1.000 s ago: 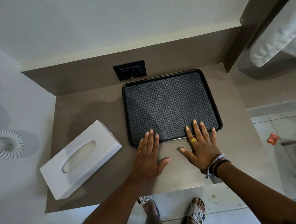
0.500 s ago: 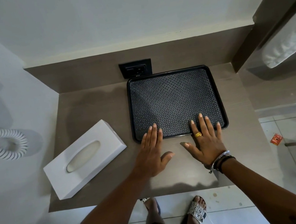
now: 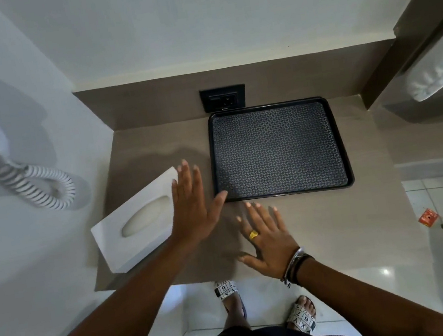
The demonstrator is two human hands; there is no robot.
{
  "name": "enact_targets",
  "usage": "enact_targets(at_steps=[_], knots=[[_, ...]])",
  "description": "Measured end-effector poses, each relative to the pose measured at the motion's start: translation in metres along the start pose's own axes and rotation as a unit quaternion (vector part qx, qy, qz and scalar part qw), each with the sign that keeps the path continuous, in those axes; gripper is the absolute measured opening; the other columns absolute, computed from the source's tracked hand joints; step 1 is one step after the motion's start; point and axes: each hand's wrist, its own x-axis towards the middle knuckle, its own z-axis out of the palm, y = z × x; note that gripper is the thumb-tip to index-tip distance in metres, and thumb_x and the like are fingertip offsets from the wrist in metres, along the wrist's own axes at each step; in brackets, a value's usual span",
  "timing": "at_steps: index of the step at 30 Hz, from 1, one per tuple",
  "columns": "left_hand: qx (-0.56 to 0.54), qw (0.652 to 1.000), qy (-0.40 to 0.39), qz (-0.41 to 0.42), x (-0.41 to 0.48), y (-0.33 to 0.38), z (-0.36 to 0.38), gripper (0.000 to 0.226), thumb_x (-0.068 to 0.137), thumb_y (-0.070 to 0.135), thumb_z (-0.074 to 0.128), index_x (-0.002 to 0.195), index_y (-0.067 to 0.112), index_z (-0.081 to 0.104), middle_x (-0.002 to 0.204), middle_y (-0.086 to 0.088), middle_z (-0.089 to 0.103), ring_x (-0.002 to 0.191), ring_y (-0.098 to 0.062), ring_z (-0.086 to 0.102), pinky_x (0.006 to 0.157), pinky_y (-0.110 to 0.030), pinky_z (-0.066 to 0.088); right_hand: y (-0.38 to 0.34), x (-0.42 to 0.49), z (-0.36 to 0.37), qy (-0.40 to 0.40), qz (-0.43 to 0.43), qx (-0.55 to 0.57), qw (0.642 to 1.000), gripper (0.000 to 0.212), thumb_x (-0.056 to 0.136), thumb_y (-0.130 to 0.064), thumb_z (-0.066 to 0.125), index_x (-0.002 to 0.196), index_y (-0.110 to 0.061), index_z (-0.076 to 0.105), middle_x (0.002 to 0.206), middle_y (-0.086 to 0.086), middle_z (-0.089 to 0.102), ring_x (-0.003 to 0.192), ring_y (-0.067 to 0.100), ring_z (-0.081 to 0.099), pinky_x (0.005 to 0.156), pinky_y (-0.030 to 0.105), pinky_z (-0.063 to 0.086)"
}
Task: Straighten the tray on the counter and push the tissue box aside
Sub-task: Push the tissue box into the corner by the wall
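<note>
A black tray (image 3: 278, 150) with a patterned floor lies square on the brown counter (image 3: 337, 216), its far edge against the back wall. A white tissue box (image 3: 134, 224) sits at an angle near the counter's left front. My left hand (image 3: 193, 206) is flat and open, its palm against the box's right side and covering that end. My right hand (image 3: 268, 240), wearing a gold ring and wrist bands, rests spread on the counter just in front of the tray's near left corner, apart from the tray.
A black wall socket (image 3: 223, 98) sits behind the tray. A white wall unit with a coiled cord (image 3: 36, 184) hangs on the left wall. Folded white towels (image 3: 441, 71) lie on a shelf at right. A red scrap (image 3: 427, 218) lies on the floor.
Both hands have left the tray's near edge. My left hand has moved left onto the tissue box; my right hand has drawn back onto the counter. The tray now sits against the back wall.
</note>
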Motion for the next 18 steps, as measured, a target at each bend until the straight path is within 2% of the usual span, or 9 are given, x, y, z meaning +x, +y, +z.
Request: enact_targets(at_steps=[3,5,7,9,13,16,18], knots=[[0.063,0.998,-0.004,-0.013,0.002,-0.043,-0.021,0.106,0.084,0.081,0.020,0.156,0.005,0.014,0.166,-0.021,0.004,0.154,-0.035,0.003,0.123,-0.052,0.007,-0.028,0.023,0.004,-0.011,-0.031,0.011,0.999,0.089,0.083,-0.079,0.031,0.154,-0.029,0.011,0.162,0.014,0.005,0.147,0.038,0.007,0.115,0.064,0.010],[0.105,0.993,-0.050,-0.015,0.001,-0.077,-0.033,0.123,0.072,0.092,0.018,0.156,0.002,0.014,0.165,-0.023,0.007,0.154,-0.038,0.007,0.122,-0.055,0.008,-0.044,0.037,0.007,-0.017,-0.036,0.015,0.999,0.089,0.082,-0.080,0.033,0.154,-0.030,0.013,0.162,0.012,0.007,0.147,0.040,0.010,0.115,0.064,0.009],[0.126,0.985,-0.115,-0.024,-0.001,-0.109,-0.043,0.141,0.057,0.101,0.019,0.156,0.002,0.007,0.165,-0.024,0.001,0.154,-0.039,0.002,0.122,-0.057,0.005,-0.056,0.048,0.013,-0.027,-0.021,0.006,0.999,0.091,0.081,-0.081,0.034,0.153,-0.027,0.019,0.162,0.012,0.008,0.146,0.039,0.012,0.115,0.065,0.010],[0.122,0.976,-0.173,-0.047,-0.003,-0.131,-0.046,0.152,0.046,0.105,0.030,0.156,0.005,-0.005,0.165,-0.021,-0.009,0.154,-0.037,-0.006,0.122,-0.058,0.000,-0.063,0.054,0.020,-0.044,0.011,-0.010,0.999,0.094,0.079,-0.081,0.034,0.153,-0.024,0.021,0.162,0.013,0.010,0.147,0.038,0.011,0.115,0.064,0.009],[0.125,0.958,-0.251,-0.055,0.001,-0.149,-0.044,0.163,0.039,0.098,0.056,0.152,0.013,-0.024,0.164,-0.013,-0.022,0.153,-0.032,-0.017,0.121,-0.057,-0.005,-0.068,0.058,0.030,-0.057,0.043,-0.038,0.997,0.095,0.078,-0.080,0.034,0.152,-0.020,0.024,0.161,0.012,0.015,0.147,0.037,0.010,0.115,0.065,0.007],[0.151,0.949,-0.276,-0.036,0.006,-0.152,-0.048,0.165,0.039,0.092,0.066,0.151,0.013,-0.025,0.165,-0.013,-0.017,0.154,-0.035,-0.010,0.122,-0.056,0.000,-0.067,0.060,0.032,-0.060,0.047,-0.045,0.996,0.096,0.078,-0.080,0.034,0.152,-0.021,0.025,0.162,0.011,0.014,0.147,0.037,0.009,0.114,0.066,0.005],[0.164,0.948,-0.272,-0.034,0.007,-0.151,-0.050,0.159,0.043,0.084,0.073,0.153,0.016,-0.019,0.166,-0.011,-0.005,0.153,-0.036,0.004,0.122,-0.054,0.010,-0.067,0.062,0.033,-0.060,0.047,-0.043,0.996,0.096,0.076,-0.081,0.035,0.151,-0.021,0.026,0.161,0.011,0.016,0.147,0.038,0.011,0.113,0.067,0.005]])
